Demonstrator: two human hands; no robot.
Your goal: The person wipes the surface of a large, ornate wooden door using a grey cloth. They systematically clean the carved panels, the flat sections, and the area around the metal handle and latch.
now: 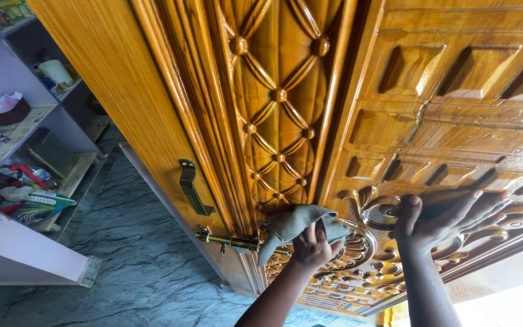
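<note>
Bowl (pixel 1 114) with pink cloth (pixel 2 103) inside

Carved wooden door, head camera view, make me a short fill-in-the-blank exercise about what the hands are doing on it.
1. The left hand presses a grey ____ against the carved door.
2. The right hand lies flat with its fingers ____.
3. The brass bolt sits just below the door ____.
4. The shelves stand to the ____ of the door.

Missing words: cloth; spread; handle; left
</note>
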